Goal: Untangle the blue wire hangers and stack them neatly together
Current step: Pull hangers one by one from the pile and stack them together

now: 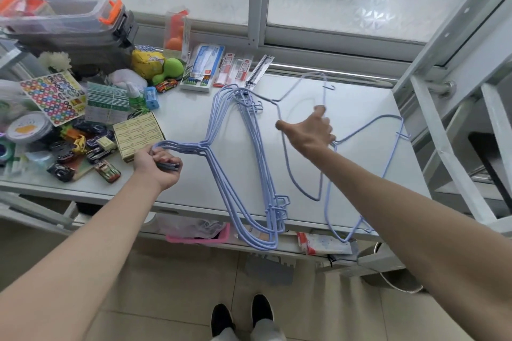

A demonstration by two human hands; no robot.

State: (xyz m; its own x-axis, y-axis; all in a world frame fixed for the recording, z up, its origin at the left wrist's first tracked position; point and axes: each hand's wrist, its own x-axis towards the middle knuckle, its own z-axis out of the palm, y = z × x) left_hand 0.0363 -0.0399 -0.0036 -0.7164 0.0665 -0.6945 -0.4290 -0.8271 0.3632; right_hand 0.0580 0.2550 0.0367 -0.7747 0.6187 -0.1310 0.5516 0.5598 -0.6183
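Observation:
A bundle of several blue wire hangers (250, 163) lies on the white table (357, 108), their lower ends hanging over the front edge. My left hand (160, 166) is closed around the hooks of this bundle at the left. Two more blue hangers lie to the right: one (293, 169) under my right hand, another (388, 147) nearer the table's right edge. My right hand (310, 131) hovers over the hook area of these loose hangers with fingers curled down; whether it grips the wire is hidden by the hand.
Toy cars (83, 152), a yellow box (138, 135), sticker sheets (52, 97) and stationery packs (202, 69) crowd the table's left and back. Clear storage bins (63, 19) stand at far left. A metal frame (454, 130) borders the right. A pink tray (199, 235) sits below the table.

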